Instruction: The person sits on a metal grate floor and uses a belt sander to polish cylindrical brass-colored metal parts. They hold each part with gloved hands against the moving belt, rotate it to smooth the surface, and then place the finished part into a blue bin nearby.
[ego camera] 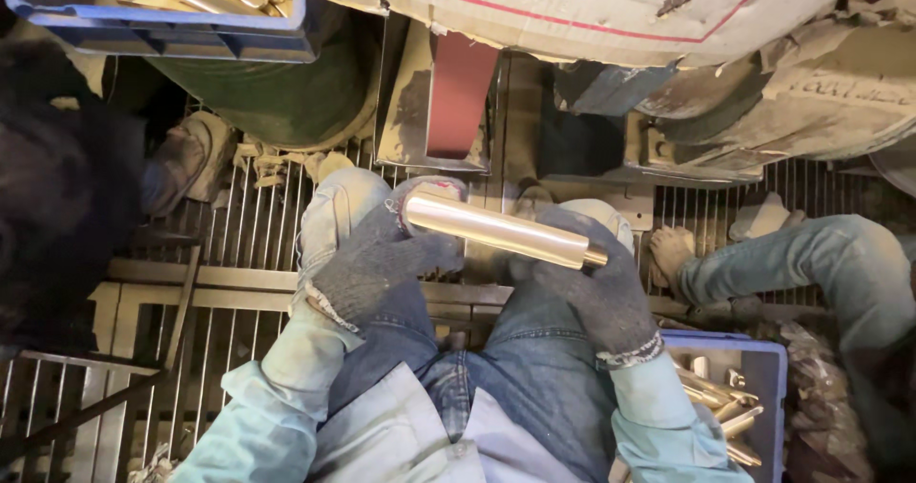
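A shiny brass-coloured metal tube (496,227) lies across my lap, held at both ends. My left hand (377,259), in a dark knitted glove, grips its wider left end. My right hand (596,287), gloved the same way, holds the narrower right end from below. I sit in blue jeans and a pale blue jacket above a metal floor grating (239,225). A dark red sanding belt (460,96) on a dusty machine stands just ahead of my knees.
A blue crate (754,388) with several brass parts sits by my right hip. Another blue crate (162,20) with metal rods is at upper left. Another person's leg in jeans (811,263) and shoe lie at right. Grimy machine housings (763,101) fill the top.
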